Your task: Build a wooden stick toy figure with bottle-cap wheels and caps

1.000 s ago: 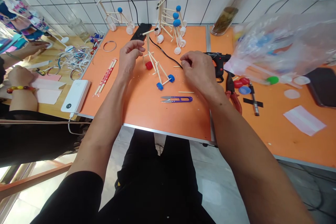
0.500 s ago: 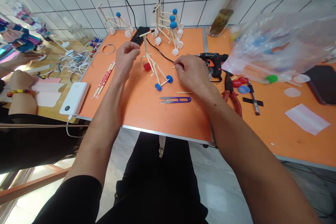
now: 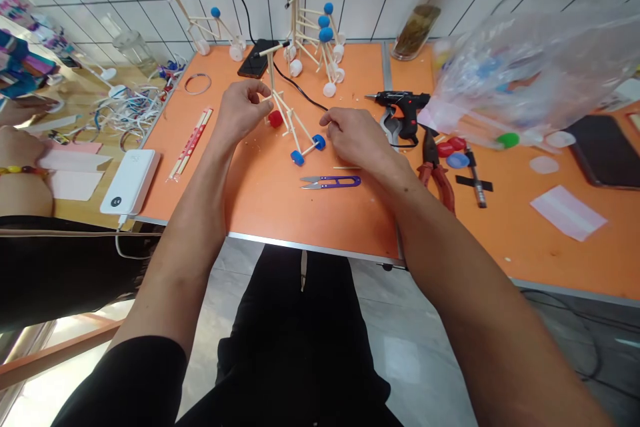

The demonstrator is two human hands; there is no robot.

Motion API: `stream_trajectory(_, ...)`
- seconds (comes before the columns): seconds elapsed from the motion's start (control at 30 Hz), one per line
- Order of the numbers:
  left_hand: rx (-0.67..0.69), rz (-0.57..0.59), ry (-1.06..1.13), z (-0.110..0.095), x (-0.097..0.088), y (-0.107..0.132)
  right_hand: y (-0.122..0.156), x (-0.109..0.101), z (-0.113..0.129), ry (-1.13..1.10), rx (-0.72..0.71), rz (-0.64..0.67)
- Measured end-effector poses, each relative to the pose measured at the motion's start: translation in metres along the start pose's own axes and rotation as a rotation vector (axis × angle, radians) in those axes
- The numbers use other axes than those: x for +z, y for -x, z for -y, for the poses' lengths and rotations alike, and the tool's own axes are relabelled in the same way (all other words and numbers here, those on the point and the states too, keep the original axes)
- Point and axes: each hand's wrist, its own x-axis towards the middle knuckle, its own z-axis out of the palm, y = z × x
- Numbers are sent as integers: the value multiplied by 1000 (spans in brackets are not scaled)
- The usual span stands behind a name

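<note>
A small tricycle-like model [image 3: 281,105] made of wooden sticks stands on the orange table, with a red wheel [image 3: 275,119] at one end and two blue wheels [image 3: 297,158] at the near end. My left hand [image 3: 244,110] is closed at the model's left side, thumb and forefinger pinched at a stick by the red wheel. To the right of the blue wheels, my right hand [image 3: 353,137] has its fingers curled; what they hold, if anything, is hidden. Purple thread snips [image 3: 333,182] and a loose stick [image 3: 345,167] lie nearer me.
Similar stick models [image 3: 305,33] stand along the tiled wall. A glue gun [image 3: 403,110], pliers [image 3: 434,173] and a pen [image 3: 476,179] lie right, below a plastic bag [image 3: 540,67]. Left are packaged chopsticks [image 3: 191,145], a power bank [image 3: 131,181] and another person's arm [image 3: 25,180].
My left hand has closed in on the stick model, its fingertips now at the model's side. My right hand stays near the blue wheels. The whole view has shifted slightly.
</note>
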Motion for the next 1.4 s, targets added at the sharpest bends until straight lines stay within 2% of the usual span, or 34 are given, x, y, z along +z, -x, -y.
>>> stream_trajectory(0.1,-13,-25,18,0,4,1,0,2,1,-12,2,42)
stream_trajectory(0.23,-63,-66,193,4,11,0,-3,7,-1,-85,-56,54)
stream_trajectory(0.43,-169,-44,395,5,18,1,1,7,8,-174,-83,98)
stream_trajectory(0.53,-168,-27,432,3,17,2,5,7,15,-218,-118,150)
stream_trajectory(0.67,-151,-24,354,2,8,3,7,8,19,-213,-132,158)
stream_trajectory(0.87,-184,-45,335,-7,-21,9,1,10,9,-180,-63,30)
stream_trajectory(0.97,-224,86,277,-14,-34,15,-2,14,4,-176,-47,-20)
stream_trajectory(1.03,-182,217,166,-19,-38,19,-3,17,3,-173,-48,-36)
stream_trajectory(1.13,-137,315,113,-21,-36,23,-2,17,4,-175,-55,-51)
stream_trajectory(1.3,-206,192,223,-16,-21,23,0,16,6,-175,-48,-58)
stream_trajectory(1.4,-187,179,194,-15,-16,22,-1,17,6,-158,-42,-60)
